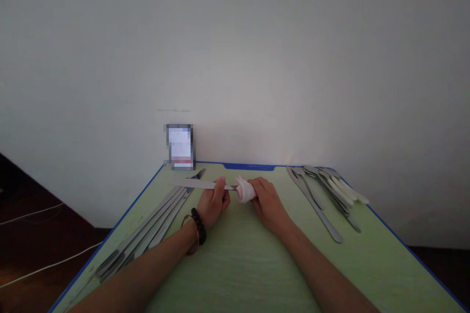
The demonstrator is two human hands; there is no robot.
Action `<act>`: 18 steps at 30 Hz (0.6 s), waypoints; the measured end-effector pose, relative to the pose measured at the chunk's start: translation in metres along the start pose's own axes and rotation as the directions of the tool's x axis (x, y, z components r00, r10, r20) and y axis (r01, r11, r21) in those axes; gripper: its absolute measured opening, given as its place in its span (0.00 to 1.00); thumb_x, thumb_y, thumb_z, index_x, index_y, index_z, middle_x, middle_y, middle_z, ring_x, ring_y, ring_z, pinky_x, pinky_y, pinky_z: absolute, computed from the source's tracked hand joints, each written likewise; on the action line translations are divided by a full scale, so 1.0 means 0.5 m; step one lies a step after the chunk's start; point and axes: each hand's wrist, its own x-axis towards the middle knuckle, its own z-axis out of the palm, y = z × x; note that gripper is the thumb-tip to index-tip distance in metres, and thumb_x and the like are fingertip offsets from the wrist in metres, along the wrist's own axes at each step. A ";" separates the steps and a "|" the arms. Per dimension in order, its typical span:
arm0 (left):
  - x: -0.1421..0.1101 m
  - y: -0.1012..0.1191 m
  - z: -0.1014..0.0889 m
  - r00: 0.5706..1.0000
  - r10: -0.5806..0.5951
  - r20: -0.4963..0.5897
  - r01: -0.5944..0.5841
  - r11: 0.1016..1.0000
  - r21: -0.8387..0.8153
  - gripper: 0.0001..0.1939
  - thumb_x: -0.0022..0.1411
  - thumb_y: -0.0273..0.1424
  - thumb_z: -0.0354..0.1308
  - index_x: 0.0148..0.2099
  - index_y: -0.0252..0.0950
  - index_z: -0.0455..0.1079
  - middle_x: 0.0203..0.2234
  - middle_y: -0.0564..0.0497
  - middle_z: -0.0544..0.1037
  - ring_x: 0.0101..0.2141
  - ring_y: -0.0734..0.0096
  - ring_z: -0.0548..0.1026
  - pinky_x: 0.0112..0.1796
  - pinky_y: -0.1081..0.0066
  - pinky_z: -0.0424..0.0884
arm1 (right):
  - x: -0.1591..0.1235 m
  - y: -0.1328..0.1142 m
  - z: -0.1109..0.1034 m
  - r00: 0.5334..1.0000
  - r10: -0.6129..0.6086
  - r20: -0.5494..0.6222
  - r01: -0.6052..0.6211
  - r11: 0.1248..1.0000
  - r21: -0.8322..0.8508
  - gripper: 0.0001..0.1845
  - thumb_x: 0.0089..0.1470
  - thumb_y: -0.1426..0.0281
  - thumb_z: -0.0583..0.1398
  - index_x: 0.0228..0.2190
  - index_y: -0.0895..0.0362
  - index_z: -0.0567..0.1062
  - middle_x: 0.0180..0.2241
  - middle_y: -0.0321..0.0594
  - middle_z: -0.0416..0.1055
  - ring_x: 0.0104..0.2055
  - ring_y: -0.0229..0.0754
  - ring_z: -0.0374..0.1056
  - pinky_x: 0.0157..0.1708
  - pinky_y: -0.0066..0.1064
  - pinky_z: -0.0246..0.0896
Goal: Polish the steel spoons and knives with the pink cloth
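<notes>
My left hand (pixel 214 200) is closed around a long, flat piece of metal cutlery (pixel 193 184), held nearly level above the table. Its wide end sticks out to the left, and a narrow part reaches right into a bunched white-and-pink cloth (pixel 245 190). That cloth is gripped by my right hand (pixel 270 203), whose fingers wrap its right side. The covered end of the cutlery is hidden, so its kind cannot be told. Both hands are over the far middle of the table, a short gap apart.
Several long metal utensils (pixel 157 220) lie slantwise on the left of the green, blue-edged table (pixel 235 264). On the right lie a table knife (pixel 316 203), spoons and forks, some with white handles (pixel 341 190). A lit phone-like screen (pixel 181 146) stands against the wall (pixel 235 58).
</notes>
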 end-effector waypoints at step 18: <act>0.014 0.011 0.001 0.982 -0.116 -0.152 0.092 0.983 -0.157 0.32 0.61 0.49 0.35 0.10 0.39 0.50 0.05 0.58 0.53 0.10 0.79 0.53 0.16 0.74 0.50 | 0.004 -0.020 0.007 0.991 0.027 0.129 -0.035 0.998 0.058 0.15 0.55 0.61 0.54 0.39 0.59 0.70 0.33 0.45 0.71 0.33 0.44 0.64 0.33 0.34 0.57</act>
